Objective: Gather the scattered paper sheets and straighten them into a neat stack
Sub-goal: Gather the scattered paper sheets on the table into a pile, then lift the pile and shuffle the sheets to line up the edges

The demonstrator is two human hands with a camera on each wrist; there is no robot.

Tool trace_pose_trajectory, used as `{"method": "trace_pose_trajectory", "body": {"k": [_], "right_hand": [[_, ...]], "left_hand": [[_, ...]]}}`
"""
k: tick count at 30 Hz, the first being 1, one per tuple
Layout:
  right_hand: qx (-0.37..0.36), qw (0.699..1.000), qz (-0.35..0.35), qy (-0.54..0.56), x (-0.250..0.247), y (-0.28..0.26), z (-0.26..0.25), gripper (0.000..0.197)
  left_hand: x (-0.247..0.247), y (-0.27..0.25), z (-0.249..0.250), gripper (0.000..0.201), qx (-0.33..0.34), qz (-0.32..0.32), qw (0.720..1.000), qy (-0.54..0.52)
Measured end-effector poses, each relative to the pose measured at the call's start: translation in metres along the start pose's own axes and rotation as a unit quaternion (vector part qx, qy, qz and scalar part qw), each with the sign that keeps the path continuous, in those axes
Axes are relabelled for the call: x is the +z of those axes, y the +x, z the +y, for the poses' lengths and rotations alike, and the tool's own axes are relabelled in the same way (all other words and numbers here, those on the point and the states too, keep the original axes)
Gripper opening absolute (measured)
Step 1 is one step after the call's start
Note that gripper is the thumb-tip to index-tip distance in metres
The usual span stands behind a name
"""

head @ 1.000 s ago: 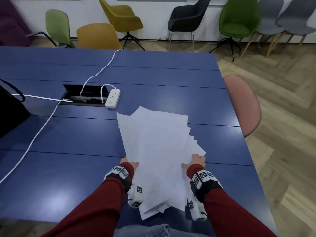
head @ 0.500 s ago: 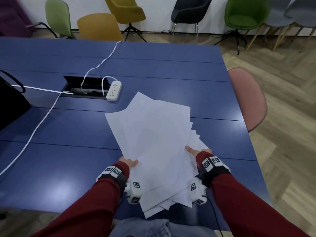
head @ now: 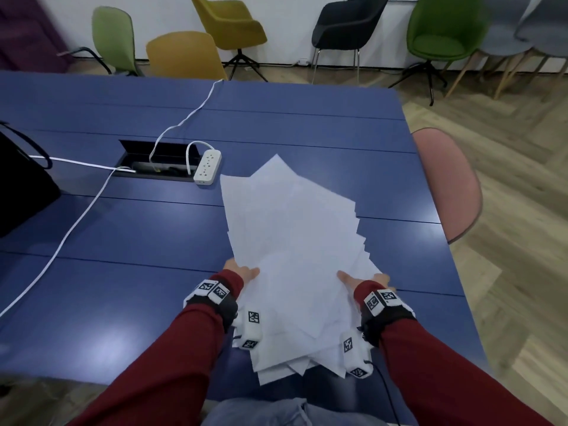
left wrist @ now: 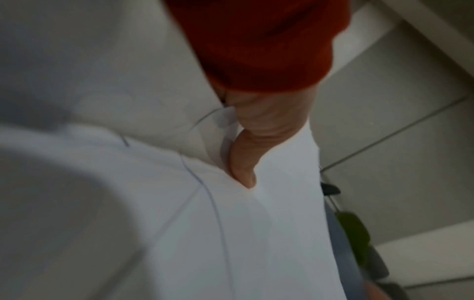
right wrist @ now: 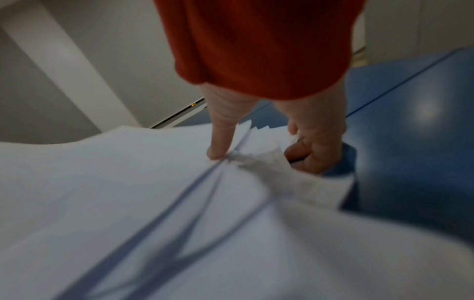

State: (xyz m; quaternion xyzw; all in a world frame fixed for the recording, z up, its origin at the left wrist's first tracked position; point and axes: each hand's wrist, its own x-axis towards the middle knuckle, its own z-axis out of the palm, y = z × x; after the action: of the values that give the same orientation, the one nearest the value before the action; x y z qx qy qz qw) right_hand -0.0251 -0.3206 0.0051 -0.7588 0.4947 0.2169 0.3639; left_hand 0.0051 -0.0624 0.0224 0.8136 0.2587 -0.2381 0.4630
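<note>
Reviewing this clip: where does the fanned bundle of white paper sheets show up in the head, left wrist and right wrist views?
Head: the fanned bundle of white paper sheets fills the centre, held between the left hand and right hand over the blue table.
Left wrist: the lower centre and left, under the thumb.
Right wrist: the lower left and centre, under the thumb.
Shared landmark: the red sleeve cuff, and the sheets' uneven edges.

One power strip point(head: 207, 166), eight chairs point(head: 350, 24).
</note>
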Motion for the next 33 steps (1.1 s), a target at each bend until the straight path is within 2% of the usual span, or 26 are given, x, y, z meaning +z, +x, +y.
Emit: {"method": "trace_pose_trajectory", "body": {"k": [2, 4, 5, 7, 8, 10, 14, 17, 18, 20, 22, 23, 25, 26, 27, 29, 30, 33], "right_hand": [[0.017, 0.997, -0.001, 0.08, -0.002, 0.008, -0.002, 0.143], [0.006, 0.992, -0.04, 0.119, -0.009, 0.01, -0.006, 0.134], [-0.018, 0.989, -0.078, 0.123, -0.013, 0.01, -0.01, 0.119], [-0.094, 0.973, -0.138, 0.161, -0.02, 0.009, -0.02, 0.076], [-0.135, 0.958, -0.153, 0.2, -0.022, 0.007, -0.025, 0.062], [-0.191, 0.931, -0.156, 0.268, -0.027, -0.001, -0.039, 0.049], [-0.301, 0.88, -0.14, 0.34, -0.061, -0.031, -0.075, 0.039], [-0.362, 0.845, -0.133, 0.371, -0.082, -0.035, -0.099, 0.032], [-0.375, 0.84, -0.136, 0.368, -0.086, -0.036, -0.103, 0.038], [-0.38, 0.845, -0.129, 0.353, -0.088, -0.025, -0.105, 0.056], [-0.361, 0.858, -0.111, 0.347, -0.082, -0.018, -0.101, 0.053], [-0.357, 0.863, -0.107, 0.341, -0.077, -0.013, -0.098, 0.058], [-0.35, 0.872, -0.101, 0.328, -0.064, -0.008, -0.093, 0.089], [-0.341, 0.878, -0.102, 0.321, -0.06, -0.008, -0.093, 0.095], [-0.33, 0.882, -0.101, 0.322, -0.057, -0.011, -0.093, 0.088], [-0.318, 0.887, -0.087, 0.323, -0.057, -0.015, -0.099, 0.057], [-0.318, 0.886, -0.079, 0.329, -0.06, -0.014, -0.103, 0.048], [-0.35, 0.863, -0.057, 0.36, -0.074, -0.016, -0.11, 0.041]], "left_hand": [[-0.007, 0.002, 0.005, 0.052, 0.014, 0.001, 1.0, -0.011], [-0.013, 0.004, 0.005, 0.054, 0.008, -0.007, 0.999, -0.032], [-0.016, 0.005, 0.004, 0.055, 0.004, -0.01, 0.999, -0.032], [-0.019, 0.006, 0.005, 0.058, 0.01, -0.018, 0.999, -0.043], [-0.02, 0.007, 0.007, 0.06, 0.02, -0.018, 0.998, -0.052], [-0.025, 0.003, 0.019, 0.065, 0.044, -0.008, 0.995, -0.088], [-0.044, -0.006, 0.062, 0.05, 0.119, 0.014, 0.976, -0.181], [-0.065, -0.003, 0.084, 0.056, 0.164, -0.002, 0.961, -0.22], [-0.07, -0.003, 0.087, 0.055, 0.175, -0.012, 0.955, -0.237], [-0.074, 0.004, 0.087, 0.058, 0.182, -0.028, 0.957, -0.223], [-0.071, 0.008, 0.084, 0.083, 0.184, -0.026, 0.966, -0.181], [-0.067, 0.012, 0.081, 0.092, 0.186, -0.02, 0.968, -0.165], [-0.058, 0.013, 0.079, 0.094, 0.172, -0.003, 0.976, -0.13], [-0.053, 0.01, 0.082, 0.091, 0.16, 0.006, 0.979, -0.124], [-0.048, 0.007, 0.085, 0.084, 0.167, 0.015, 0.977, -0.131], [-0.044, 0.002, 0.094, 0.067, 0.174, 0.041, 0.975, -0.13], [-0.046, 0.001, 0.097, 0.063, 0.167, 0.05, 0.975, -0.135], [-0.053, -0.001, 0.107, 0.058, 0.174, 0.066, 0.97, -0.156]]}}
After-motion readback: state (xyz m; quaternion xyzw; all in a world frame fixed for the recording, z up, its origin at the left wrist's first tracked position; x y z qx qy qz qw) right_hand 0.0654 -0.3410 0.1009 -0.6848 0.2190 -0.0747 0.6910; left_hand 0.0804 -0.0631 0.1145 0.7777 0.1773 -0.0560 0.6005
